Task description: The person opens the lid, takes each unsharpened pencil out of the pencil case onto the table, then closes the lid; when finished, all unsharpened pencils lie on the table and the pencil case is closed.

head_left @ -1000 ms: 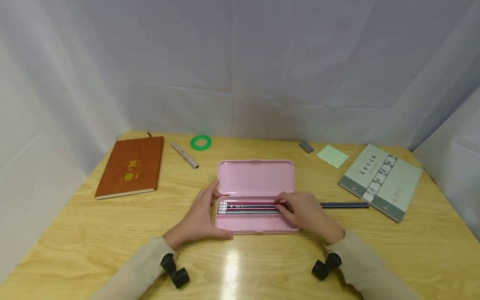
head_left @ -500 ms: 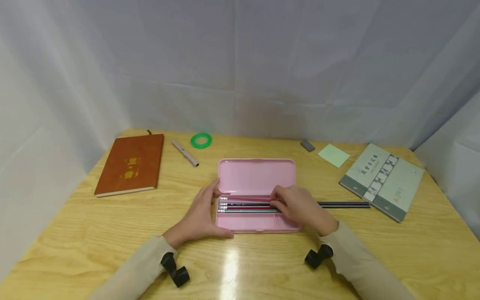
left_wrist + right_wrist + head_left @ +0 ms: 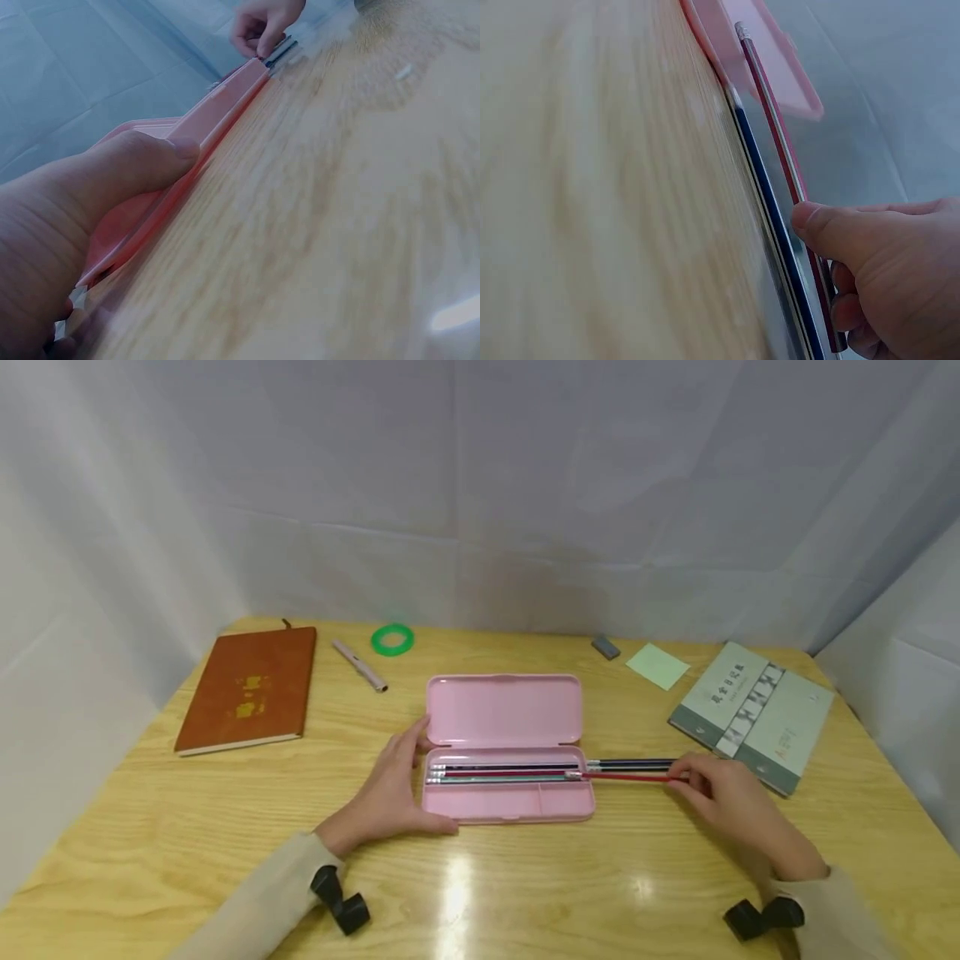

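Note:
A pink pencil case (image 3: 483, 803) lies with its lid raised at the back. My left hand (image 3: 386, 793) holds its left end, thumb on the front wall and fingers near the hinge. Several pencils (image 3: 502, 772) with silver ferrules lie in the long compartment; the two small front compartments hold nothing. Right of the case, my right hand (image 3: 738, 797) pinches a red striped pencil (image 3: 776, 124) near its dark far end. Its ferrule end overlaps the case's right edge in the head view. Beside it, dark blue pencils (image 3: 765, 195) lie on the table.
A green notebook (image 3: 776, 718) lies close behind my right hand. Further back are a pale green paper (image 3: 657, 666), a grey eraser (image 3: 606, 647), a green ring of tape (image 3: 377, 646) and a pale pen (image 3: 360, 666). A brown notebook (image 3: 247, 689) lies at the left.
My right hand has moved right, out of the case, drawing the red pencil with it. My left hand stays at the case's left end.

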Tool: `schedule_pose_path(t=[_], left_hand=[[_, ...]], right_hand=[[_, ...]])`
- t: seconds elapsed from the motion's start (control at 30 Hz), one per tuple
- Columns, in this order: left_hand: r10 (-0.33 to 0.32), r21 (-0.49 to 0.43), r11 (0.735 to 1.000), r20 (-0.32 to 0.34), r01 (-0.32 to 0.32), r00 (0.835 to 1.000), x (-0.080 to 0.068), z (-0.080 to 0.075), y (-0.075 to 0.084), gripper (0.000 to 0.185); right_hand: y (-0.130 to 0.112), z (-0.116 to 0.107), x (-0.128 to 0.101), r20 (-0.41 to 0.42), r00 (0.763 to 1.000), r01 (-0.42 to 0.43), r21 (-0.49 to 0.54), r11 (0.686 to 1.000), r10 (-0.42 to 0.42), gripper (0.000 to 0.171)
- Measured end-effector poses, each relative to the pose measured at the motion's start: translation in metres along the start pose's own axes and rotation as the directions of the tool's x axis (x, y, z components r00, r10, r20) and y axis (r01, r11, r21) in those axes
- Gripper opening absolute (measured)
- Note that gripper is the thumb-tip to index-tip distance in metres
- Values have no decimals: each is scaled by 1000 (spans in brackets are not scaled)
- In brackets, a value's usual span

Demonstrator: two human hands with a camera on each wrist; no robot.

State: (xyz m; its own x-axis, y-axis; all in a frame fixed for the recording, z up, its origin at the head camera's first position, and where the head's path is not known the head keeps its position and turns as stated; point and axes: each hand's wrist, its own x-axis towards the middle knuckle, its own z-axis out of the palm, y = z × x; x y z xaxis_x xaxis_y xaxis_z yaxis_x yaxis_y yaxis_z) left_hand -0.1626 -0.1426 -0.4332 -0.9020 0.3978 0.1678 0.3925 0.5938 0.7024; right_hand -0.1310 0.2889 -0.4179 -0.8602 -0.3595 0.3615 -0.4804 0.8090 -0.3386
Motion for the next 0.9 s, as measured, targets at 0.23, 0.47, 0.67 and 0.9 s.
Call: schedule_pose_path(t=[0.23,0.47,0.67,0.9], left_hand=[[13,10,1000,3,-13,1000,1,-1,-2,139],[5,-3,1000,5,-5,1000,1,-1,-1,140],[-1,1,1000,8,1,1000,0,-1,-1,140],[2,14,1000,7,-2,1000,1,-2,1,139]], right_hand=[[25,-11,-24,-20,999,-32,-40,999,31,24],[19,-5,-10,55,997,-61,-32,998,63,33],[2,-2,13,196,977,-73,-37,997,79,34],[1,-3,15,215,974,-72,-7,997,72,22]])
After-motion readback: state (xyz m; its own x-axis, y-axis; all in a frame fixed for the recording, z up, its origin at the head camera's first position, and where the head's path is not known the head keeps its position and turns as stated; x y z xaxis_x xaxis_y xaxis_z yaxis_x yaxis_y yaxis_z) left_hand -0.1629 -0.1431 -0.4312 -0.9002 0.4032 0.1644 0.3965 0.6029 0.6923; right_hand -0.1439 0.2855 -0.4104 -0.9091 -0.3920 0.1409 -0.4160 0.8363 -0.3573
